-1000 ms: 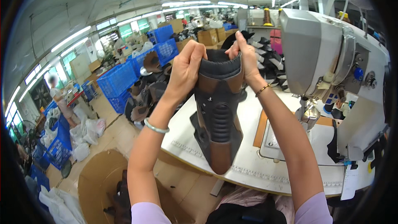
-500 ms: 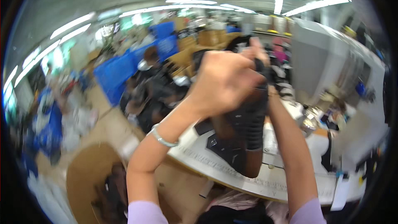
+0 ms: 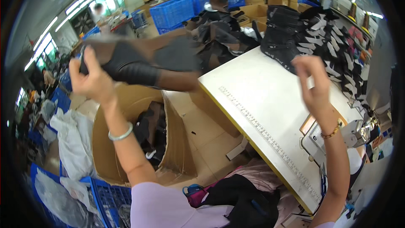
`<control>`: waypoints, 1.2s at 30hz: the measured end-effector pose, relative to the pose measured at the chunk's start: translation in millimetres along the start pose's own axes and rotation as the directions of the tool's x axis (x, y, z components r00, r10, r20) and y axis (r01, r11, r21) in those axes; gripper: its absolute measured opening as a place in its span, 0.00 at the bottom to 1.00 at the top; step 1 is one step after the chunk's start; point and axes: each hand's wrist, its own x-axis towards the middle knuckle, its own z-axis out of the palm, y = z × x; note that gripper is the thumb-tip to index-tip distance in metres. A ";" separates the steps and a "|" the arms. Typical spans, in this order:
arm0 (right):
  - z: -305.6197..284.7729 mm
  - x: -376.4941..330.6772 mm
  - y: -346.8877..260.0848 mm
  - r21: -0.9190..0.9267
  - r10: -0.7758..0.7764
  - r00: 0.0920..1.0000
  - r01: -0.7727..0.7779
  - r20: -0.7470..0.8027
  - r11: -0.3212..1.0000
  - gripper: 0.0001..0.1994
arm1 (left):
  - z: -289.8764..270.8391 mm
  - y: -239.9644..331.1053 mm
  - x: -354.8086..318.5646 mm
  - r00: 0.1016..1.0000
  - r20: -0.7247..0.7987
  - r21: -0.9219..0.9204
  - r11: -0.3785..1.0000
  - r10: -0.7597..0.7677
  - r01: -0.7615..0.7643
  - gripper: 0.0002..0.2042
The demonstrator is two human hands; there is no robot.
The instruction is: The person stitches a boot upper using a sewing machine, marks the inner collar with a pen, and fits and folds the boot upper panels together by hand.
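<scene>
On the left, my left hand (image 3: 93, 78) is closed on the end of a black and brown leather boot upper (image 3: 135, 65). The piece stretches out sideways to the right, its far end smeared by motion, above a cardboard barrel. My right hand (image 3: 314, 80) is over the white table, fingers loosely bent and apart, with nothing visible in them. Its fingertips come close to a stack of black boot uppers (image 3: 280, 33) at the table's far edge. Whether they touch the stack, I cannot tell.
A brown cardboard barrel (image 3: 171, 139) with dark pieces inside stands left of the white sewing table (image 3: 253, 93). A sewing machine head (image 3: 356, 133) sits at right. Many black and light cut pieces (image 3: 331, 42) lie behind it. Blue crates (image 3: 173, 12) are at the back.
The view has turned left. My hands, which were together on the dark boot piece over the table, are now apart. My left hand has carried the boot upper left; my right holds nothing visible.
</scene>
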 end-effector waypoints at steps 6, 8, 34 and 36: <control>40.4 -65.4 15.5 -0.050 0.070 0.891 -0.053 0.448 0.997 0.04 | -6.0 -65.2 -21.3 0.927 0.375 0.701 0.661 -0.021 -0.268 0.09; 53.6 -82.6 16.5 -0.048 0.064 0.865 -0.047 0.497 0.998 0.05 | 22.0 -94.9 -41.6 0.912 0.400 0.498 0.857 -0.088 -0.135 0.08; 71.4 -138.0 37.0 -0.088 0.358 0.784 -0.366 0.507 0.927 0.07 | 221.8 -237.2 -292.8 0.139 0.426 -0.220 0.046 -0.894 0.974 0.10; 71.1 -139.4 37.5 -0.081 0.354 0.783 -0.366 0.511 0.927 0.08 | 229.2 -220.8 -261.9 0.314 0.410 -0.387 0.149 -0.856 0.910 0.10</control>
